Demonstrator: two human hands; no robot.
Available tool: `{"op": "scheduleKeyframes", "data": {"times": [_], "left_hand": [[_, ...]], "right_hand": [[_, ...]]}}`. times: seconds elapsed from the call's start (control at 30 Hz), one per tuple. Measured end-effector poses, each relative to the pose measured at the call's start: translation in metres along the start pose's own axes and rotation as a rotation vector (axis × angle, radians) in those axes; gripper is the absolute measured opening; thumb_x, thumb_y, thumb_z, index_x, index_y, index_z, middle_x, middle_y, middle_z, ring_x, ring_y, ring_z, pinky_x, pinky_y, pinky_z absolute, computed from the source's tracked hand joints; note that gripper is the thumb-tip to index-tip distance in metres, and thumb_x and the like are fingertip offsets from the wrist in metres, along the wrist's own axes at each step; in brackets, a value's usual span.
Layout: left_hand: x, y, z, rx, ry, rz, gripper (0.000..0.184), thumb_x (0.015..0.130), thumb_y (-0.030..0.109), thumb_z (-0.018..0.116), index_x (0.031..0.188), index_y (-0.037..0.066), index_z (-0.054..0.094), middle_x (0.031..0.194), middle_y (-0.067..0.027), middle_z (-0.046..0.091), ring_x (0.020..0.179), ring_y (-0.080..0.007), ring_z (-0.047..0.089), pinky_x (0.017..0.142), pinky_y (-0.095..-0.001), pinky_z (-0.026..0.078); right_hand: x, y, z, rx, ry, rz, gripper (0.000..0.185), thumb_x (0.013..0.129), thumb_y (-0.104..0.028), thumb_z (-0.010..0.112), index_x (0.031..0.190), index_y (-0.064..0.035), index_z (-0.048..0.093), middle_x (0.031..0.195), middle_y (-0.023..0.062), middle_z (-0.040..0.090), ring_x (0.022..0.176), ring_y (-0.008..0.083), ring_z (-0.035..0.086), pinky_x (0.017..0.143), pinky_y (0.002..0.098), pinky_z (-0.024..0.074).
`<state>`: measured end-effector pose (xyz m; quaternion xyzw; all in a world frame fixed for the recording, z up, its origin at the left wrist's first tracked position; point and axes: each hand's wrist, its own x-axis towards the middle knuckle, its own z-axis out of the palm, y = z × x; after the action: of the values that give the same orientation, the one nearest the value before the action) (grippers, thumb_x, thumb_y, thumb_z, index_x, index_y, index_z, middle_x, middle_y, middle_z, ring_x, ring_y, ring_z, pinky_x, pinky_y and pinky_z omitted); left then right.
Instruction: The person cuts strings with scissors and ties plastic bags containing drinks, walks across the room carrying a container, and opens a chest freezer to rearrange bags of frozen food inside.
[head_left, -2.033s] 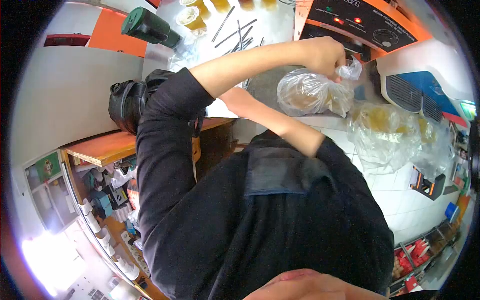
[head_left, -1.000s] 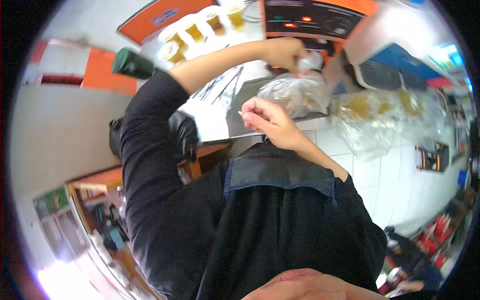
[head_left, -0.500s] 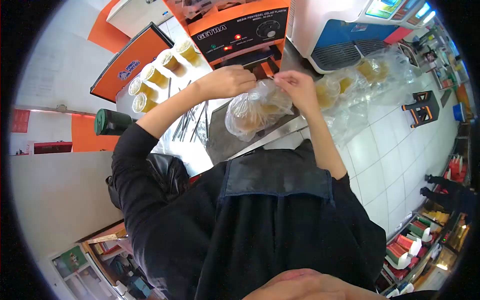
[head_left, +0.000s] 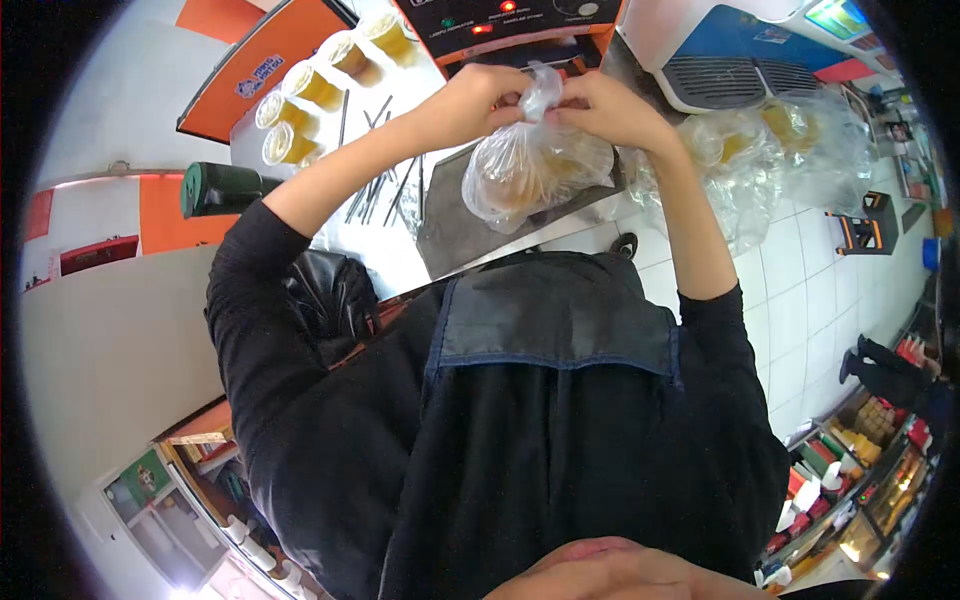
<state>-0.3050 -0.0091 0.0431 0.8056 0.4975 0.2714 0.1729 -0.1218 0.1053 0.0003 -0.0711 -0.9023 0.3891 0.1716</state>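
A clear plastic bag (head_left: 515,185) with drink cups inside rests on the dark counter top in front of me. Its gathered neck (head_left: 541,92) stands upright between my hands. My left hand (head_left: 490,97) pinches the neck from the left side. From the right, my right hand (head_left: 603,108) grips the same neck with bent fingers. The cups inside look brownish and are blurred by the crinkled plastic. Just beyond the hands stands the orange and black cup sealing machine (head_left: 520,30).
Several sealed cups of yellow drink (head_left: 312,84) stand at the left, near loose black straws (head_left: 385,185). More bagged cups (head_left: 735,140) sit at the right beside a white and blue dispenser (head_left: 740,50). A dark green cylinder (head_left: 225,190) juts in at the left. A person (head_left: 890,375) stands far right.
My hands have come closer together around the bag's neck, which now rises as a gathered twist between them. The view has shifted, so the sealing machine sits higher.
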Motion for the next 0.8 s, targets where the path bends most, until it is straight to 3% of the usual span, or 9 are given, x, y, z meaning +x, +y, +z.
{"op": "scheduleKeyframes", "data": {"times": [0.03,0.1,0.27,0.47,0.57,0.63,0.67,0.73,0.8], "left_hand": [[0.001,0.0,-0.001,-0.005,0.002,-0.01,0.021,0.072,0.008,0.066,0.088,-0.001,0.057,0.071,-0.0145,0.059,0.064,-0.0254,0.059,0.058,-0.0328,0.047],[0.002,0.002,-0.004,-0.061,-0.107,-0.298,0.023,0.076,0.016,0.067,0.08,-0.001,0.053,0.067,-0.0099,0.058,0.06,-0.0155,0.056,0.057,-0.0297,0.045],[0.018,-0.006,-0.016,-0.045,-0.215,-0.275,0.026,0.078,0.023,0.066,0.079,0.0,0.055,0.067,-0.0079,0.059,0.06,-0.0126,0.058,0.057,-0.0279,0.046],[0.036,-0.014,-0.019,-0.217,-0.457,-0.573,0.023,0.075,0.019,0.068,0.067,0.002,0.055,0.071,-0.0074,0.063,0.069,-0.0121,0.064,0.054,-0.0237,0.047],[0.046,0.001,-0.025,-0.276,-0.51,-0.75,0.019,0.075,0.015,0.069,0.069,0.002,0.056,0.074,-0.0067,0.063,0.07,-0.0124,0.064,0.058,-0.0213,0.051],[0.044,-0.004,-0.025,-0.356,-0.534,-0.779,0.019,0.075,0.017,0.069,0.076,0.002,0.059,0.076,-0.0063,0.064,0.069,-0.0123,0.063,0.061,-0.0222,0.052],[0.042,-0.007,-0.025,-0.438,-0.557,-0.81,0.021,0.075,0.02,0.069,0.083,0.002,0.061,0.078,-0.0059,0.064,0.068,-0.0122,0.063,0.065,-0.0231,0.053],[0.038,-0.005,-0.023,-0.506,-0.545,-0.834,0.023,0.075,0.018,0.069,0.086,0.0,0.062,0.08,-0.0071,0.064,0.071,-0.0132,0.063,0.067,-0.0236,0.053],[0.034,-0.003,-0.021,-0.59,-0.5,-0.854,0.023,0.075,0.015,0.069,0.09,-0.001,0.062,0.08,-0.0077,0.064,0.075,-0.0138,0.063,0.071,-0.0243,0.052]], "right_hand": [[0.0,-0.024,-0.008,-0.102,-0.002,0.13,0.022,0.075,-0.021,0.062,0.09,-0.0053,0.066,0.078,0.0155,0.062,0.072,0.0269,0.06,0.069,0.0356,0.0469],[-0.004,-0.032,-0.002,-0.094,0.071,0.195,0.022,0.075,-0.022,0.063,0.09,-0.0058,0.066,0.079,0.0143,0.062,0.072,0.0261,0.06,0.069,0.035,0.047],[-0.008,-0.033,0.023,-0.085,0.293,0.299,0.021,0.075,-0.023,0.063,0.089,-0.0073,0.067,0.077,0.012,0.061,0.07,0.0241,0.06,0.066,0.0317,0.0473],[-0.022,-0.045,0.033,-0.049,0.438,0.223,0.019,0.078,-0.018,0.063,0.092,-0.0051,0.066,0.078,0.0091,0.063,0.067,0.0192,0.06,0.06,0.0283,0.0467],[-0.024,-0.038,0.041,0.281,0.534,0.188,0.02,0.081,-0.017,0.062,0.095,-0.0044,0.066,0.08,0.0054,0.064,0.063,0.0126,0.057,0.055,0.0247,0.0439],[-0.025,-0.033,0.035,0.696,0.347,0.291,0.018,0.082,-0.015,0.061,0.096,-0.0052,0.066,0.081,0.0029,0.065,0.06,0.0072,0.053,0.05,0.0199,0.0394],[-0.027,-0.033,0.031,0.697,0.351,0.286,0.018,0.082,-0.015,0.061,0.096,-0.0052,0.066,0.081,0.0029,0.065,0.06,0.0072,0.053,0.05,0.0199,0.0394],[-0.032,-0.037,0.022,1.301,0.288,0.421,0.024,0.084,-0.012,0.058,0.105,-0.001,0.061,0.082,0.004,0.064,0.061,0.0042,0.049,0.051,0.0162,0.0353],[-0.04,-0.032,0.028,1.098,0.299,0.416,0.026,0.083,-0.011,0.059,0.107,-0.0014,0.059,0.082,0.0045,0.064,0.061,0.0045,0.05,0.051,0.0162,0.0363]]}}
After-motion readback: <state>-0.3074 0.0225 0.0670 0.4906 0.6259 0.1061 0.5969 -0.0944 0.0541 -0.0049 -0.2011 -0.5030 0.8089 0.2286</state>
